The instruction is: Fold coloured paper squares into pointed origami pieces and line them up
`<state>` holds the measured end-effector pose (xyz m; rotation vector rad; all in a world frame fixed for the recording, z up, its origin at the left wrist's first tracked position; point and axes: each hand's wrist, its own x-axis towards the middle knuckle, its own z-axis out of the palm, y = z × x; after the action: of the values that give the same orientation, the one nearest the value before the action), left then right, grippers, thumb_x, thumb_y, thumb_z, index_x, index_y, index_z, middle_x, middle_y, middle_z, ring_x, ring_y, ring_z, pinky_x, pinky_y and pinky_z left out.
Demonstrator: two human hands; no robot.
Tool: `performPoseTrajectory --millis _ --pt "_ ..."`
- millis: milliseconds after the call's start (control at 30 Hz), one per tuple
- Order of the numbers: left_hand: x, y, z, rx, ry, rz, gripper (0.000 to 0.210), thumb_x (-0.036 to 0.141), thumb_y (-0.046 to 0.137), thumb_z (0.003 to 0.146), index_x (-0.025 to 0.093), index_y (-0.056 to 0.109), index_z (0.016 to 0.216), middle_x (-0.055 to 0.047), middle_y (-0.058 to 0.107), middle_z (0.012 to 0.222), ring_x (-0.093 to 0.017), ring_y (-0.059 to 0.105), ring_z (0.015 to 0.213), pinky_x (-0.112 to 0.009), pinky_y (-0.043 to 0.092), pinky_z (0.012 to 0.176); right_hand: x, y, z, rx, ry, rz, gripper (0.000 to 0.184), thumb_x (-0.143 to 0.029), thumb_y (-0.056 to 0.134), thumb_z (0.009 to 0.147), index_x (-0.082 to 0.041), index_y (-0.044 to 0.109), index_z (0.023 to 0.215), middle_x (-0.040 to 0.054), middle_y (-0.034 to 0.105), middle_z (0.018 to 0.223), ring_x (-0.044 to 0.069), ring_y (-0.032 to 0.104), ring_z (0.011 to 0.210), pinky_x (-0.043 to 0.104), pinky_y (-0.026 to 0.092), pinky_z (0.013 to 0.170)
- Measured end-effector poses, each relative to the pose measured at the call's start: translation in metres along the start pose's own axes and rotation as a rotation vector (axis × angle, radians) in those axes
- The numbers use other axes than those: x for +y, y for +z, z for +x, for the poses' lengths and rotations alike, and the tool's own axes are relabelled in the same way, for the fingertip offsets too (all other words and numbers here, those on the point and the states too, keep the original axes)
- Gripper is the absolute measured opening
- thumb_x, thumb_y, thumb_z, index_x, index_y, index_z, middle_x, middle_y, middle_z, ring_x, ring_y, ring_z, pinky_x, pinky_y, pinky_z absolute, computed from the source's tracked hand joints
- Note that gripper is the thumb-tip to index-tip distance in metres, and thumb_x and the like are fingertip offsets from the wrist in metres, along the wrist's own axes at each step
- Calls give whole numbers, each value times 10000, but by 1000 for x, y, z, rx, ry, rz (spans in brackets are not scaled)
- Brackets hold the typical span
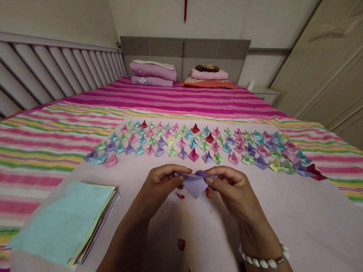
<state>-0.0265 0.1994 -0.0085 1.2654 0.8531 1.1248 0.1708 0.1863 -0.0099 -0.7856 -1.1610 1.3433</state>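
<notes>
A small folded piece of purple origami paper (195, 186) is held up between both hands, its point hanging downward. My left hand (163, 182) pinches its left corner between thumb and fingers. On the other side my right hand (229, 185) grips the right corner the same way, with a bracelet of white beads (262, 262) on the wrist. Beyond the hands, rows of small folded paper boats (193, 155) in many colours stand on a pale sheet (301, 213). To the left lies a stack of coloured paper (72, 219), light blue on top.
The pale sheet covers part of a striped bedspread (14, 181). A few dark red bits, one of them a round piece (181, 244), lie below the hands. Folded bedding (154, 72) rests by the headboard (185, 48). A white railing (52, 66) runs along the left.
</notes>
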Motion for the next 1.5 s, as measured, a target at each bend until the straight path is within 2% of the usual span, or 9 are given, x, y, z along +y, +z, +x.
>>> performPoseTrajectory --millis 267,433,533,733,867,1000,1100,1200,1500 --pt "1 0 -2 -9 -3 8 176 206 590 843 221 765 826 -10 685 862 -113 580 788 -212 458 729 3 -5 -1 -32 -82 -55 134 -140 665 795 -234 758 822 -8 698 614 126 658 563 245 519 603" --pt "6 12 -1 109 -73 -3 241 375 787 682 162 694 744 2 644 636 -106 569 615 -206 462 579 3 -3 -2 -32 -125 -183 170 -121 618 806 -234 740 841 -2 694 679 139 662 605 260 512 615" --pt "6 19 -1 164 -123 -3 344 303 865 573 165 618 770 34 610 567 -101 560 526 -208 457 510 0 -2 -3 -46 -152 -241 174 -123 604 801 -226 739 840 16 694 781 145 659 658 265 508 631" --pt "3 20 0 130 -51 -38 293 214 820 645 172 574 798 39 624 626 -77 565 548 -190 469 526 -3 -2 -4 -53 -145 -164 139 -270 658 822 -236 728 937 46 719 955 195 649 916 287 499 794" --pt "2 21 -2 24 -50 -55 309 200 800 677 180 597 911 30 629 695 -97 584 612 -215 484 556 -2 2 -4 5 -20 -229 159 -314 760 766 -219 724 888 29 715 818 175 642 772 286 492 716" --pt "4 26 -2 0 -51 -61 608 167 825 630 210 569 1179 31 646 780 -100 591 632 -234 477 593 -3 8 -3 -18 6 -271 160 -327 729 793 -192 689 716 14 669 688 156 593 654 286 461 648" --pt "2 27 -1 -17 -109 -33 388 216 836 617 154 655 955 20 639 711 -106 569 625 -240 445 596 -3 11 -2 28 -20 -290 163 -321 740 776 -193 676 699 2 645 660 150 564 638 277 438 629" --pt "-1 25 -1 -83 -142 39 189 299 755 727 131 686 782 3 628 679 -109 546 638 -242 411 607 0 11 -1 58 -45 -310 167 -321 731 784 -191 672 697 5 643 664 154 560 657 281 436 652" --pt "-3 21 1 15 -119 166 216 364 671 796 159 662 729 -2 607 659 -129 535 646 -242 409 597 7 13 0 221 -60 -112 146 -317 770 759 -204 690 713 -7 645 686 139 542 654 257 431 643"
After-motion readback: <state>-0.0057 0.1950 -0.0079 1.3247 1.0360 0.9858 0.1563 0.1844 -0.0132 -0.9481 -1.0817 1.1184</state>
